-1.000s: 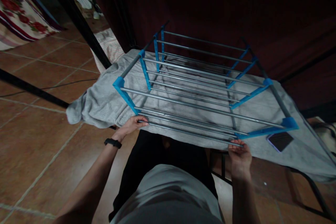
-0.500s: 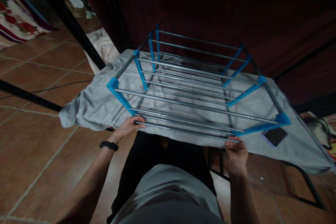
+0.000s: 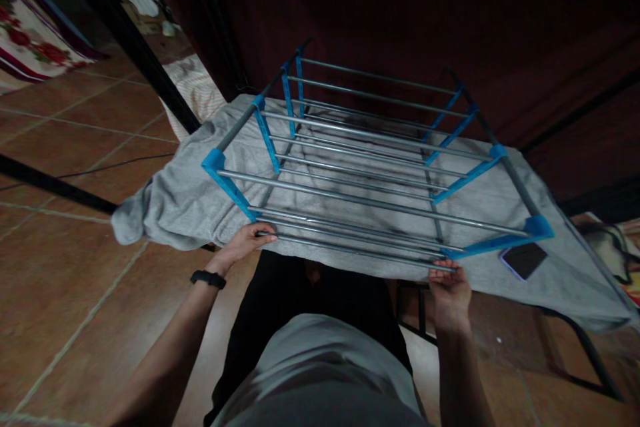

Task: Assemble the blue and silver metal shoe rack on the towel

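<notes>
A loose metal rod lies level along the near side of a rack made of grey tubes and blue plastic joints. My left hand, with a black band at the wrist, is closed around the rod's left end. At the other end my right hand holds the rod with curled fingers, palm turned up. The rack stands on a grey cloth over a bench-like surface. Its lower near corners, in blue plastic, are just behind my hands.
A phone lies on the cloth at the right, beside the rack's corner. Dark red curtains hang behind. Black metal poles stand at the left, over a tiled floor with a thin cable.
Almost nothing differs. Both hands keep their hold on the rod, and the rack stays in place; the view has shifted very slightly.
</notes>
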